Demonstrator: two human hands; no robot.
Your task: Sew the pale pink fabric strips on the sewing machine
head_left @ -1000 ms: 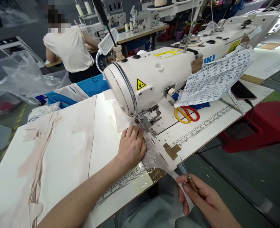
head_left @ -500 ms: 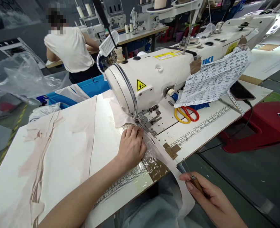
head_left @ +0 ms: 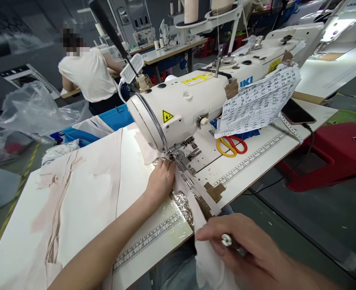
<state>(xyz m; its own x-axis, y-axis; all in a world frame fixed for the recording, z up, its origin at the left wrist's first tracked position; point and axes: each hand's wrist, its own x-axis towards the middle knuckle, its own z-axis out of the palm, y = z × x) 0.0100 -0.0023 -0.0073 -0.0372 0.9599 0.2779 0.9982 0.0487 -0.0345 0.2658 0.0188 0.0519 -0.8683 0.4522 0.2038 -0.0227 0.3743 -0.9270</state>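
Observation:
My left hand (head_left: pixel 161 179) lies closed on pale pink fabric right beside the presser foot of the white sewing machine (head_left: pixel 178 102), fingers bent down over the cloth edge. A long pale strip of fabric (head_left: pixel 199 215) runs from the foot over the table's front edge and hangs down. My right hand (head_left: pixel 244 245), slightly blurred, is wrapped round an awl (head_left: pixel 227 240) with a dark handle; its thin point is hard to see. The index fingertip of that hand touches the strip. A narrow metal guide (head_left: pixel 190 181) lies beside the strip near the foot.
Yellow-and-red-handled scissors (head_left: pixel 232 146) lie right of the foot, below a handwritten paper sheet (head_left: pixel 256 108). A phone (head_left: pixel 298 112) rests behind. More pink fabric (head_left: pixel 61 197) spreads over the left table. A red stool (head_left: pixel 331 157) stands right; a co-worker (head_left: pixel 89 74) sits beyond.
My right hand has moved left and closer to the camera, its fingertip now at the hanging strip. The strip has shifted left. My left hand stays by the foot; the whole view has shifted slightly.

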